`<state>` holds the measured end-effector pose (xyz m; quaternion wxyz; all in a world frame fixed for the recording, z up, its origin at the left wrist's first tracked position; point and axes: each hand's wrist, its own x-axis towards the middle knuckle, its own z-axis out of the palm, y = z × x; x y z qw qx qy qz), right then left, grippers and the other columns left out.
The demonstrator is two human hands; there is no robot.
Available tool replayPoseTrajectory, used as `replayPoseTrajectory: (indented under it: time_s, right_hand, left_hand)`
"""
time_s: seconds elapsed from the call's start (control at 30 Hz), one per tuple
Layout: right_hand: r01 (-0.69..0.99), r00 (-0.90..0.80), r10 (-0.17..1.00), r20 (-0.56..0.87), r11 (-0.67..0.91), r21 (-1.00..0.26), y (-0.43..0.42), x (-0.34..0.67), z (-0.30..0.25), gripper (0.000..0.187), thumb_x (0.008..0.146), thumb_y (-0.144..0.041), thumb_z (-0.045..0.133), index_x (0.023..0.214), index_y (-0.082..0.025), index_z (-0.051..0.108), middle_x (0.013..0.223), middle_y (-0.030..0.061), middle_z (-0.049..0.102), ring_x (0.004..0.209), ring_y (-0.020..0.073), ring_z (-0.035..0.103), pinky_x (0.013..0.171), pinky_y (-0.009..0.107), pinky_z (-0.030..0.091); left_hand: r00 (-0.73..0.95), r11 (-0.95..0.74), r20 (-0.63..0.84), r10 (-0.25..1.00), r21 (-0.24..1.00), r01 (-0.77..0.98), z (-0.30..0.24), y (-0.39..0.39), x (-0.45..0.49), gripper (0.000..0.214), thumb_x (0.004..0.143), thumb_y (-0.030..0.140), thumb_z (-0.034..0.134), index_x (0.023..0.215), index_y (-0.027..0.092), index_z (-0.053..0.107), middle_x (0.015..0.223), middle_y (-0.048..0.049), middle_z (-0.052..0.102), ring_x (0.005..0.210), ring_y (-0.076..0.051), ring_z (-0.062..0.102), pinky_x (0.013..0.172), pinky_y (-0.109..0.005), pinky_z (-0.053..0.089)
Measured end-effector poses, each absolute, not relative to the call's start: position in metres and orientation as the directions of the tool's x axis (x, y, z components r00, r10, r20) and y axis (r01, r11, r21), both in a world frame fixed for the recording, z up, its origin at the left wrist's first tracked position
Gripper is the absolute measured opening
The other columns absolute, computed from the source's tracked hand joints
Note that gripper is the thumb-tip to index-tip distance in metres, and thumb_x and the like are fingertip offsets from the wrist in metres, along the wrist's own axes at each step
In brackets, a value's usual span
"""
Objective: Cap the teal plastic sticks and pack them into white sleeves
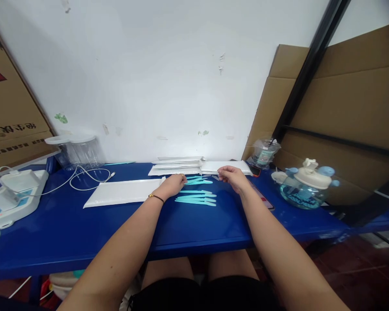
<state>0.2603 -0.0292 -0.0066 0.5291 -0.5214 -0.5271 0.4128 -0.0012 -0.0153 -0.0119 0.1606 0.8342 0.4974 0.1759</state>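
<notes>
Slim turquoise eyebrow razors [196,200] lie side by side on the blue table, their paler tips pointing right. More of these razors [199,182] lie behind them, close to the fingers of my left hand [174,185]. That hand is closed at the razors' left ends, apparently gripping one; its fingertips are partly hidden. Over to the right, my right hand [232,178] is raised in a pinch; whatever sits between thumb and finger is too small to make out. Small clear pieces, perhaps blade caps [207,176], lie just left of it.
A white padded mailer [123,192] lies at left, with stacked white packets [176,166] by the wall. A phone [262,196] rests beneath my right forearm. Further right stands a drinking bottle [307,185]. A power strip [22,194] and white cable [73,177] occupy the left.
</notes>
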Motion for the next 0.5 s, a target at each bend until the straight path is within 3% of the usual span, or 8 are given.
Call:
replayPoseTrajectory:
  time_s: [0.17, 0.5]
  right_hand:
    - [0.050, 0.055, 0.998, 0.016, 0.013, -0.999, -0.0346, 0.2580, -0.0019, 0.012, 0.060, -0.020, 0.063, 0.068, -0.015, 0.056, 0.057, 0.0027, 0.064, 0.047, 0.0100, 0.057, 0.042, 0.018, 0.037]
    - [0.051, 0.028, 0.999, -0.016, -0.018, -0.999, -0.0344, 0.2577, -0.0034, 0.008, 0.060, -0.016, 0.063, 0.064, -0.015, 0.056, 0.052, 0.0011, 0.062, 0.043, 0.0084, 0.054, 0.039, 0.017, 0.035]
  left_hand:
    - [0.449, -0.386, 0.058, 0.892, 0.614, 0.688, -0.0153, -0.0077, -0.0068, 0.017, 0.077, 0.028, 0.042, 0.084, 0.020, 0.055, 0.083, -0.0034, 0.065, 0.070, -0.016, 0.057, 0.062, -0.024, 0.042]
    - [0.452, -0.402, 0.075, 0.889, 0.602, 0.690, -0.0179, -0.0042, -0.0082, 0.020, 0.077, 0.033, 0.041, 0.083, 0.019, 0.054, 0.080, -0.0035, 0.064, 0.068, -0.016, 0.056, 0.062, -0.024, 0.042]
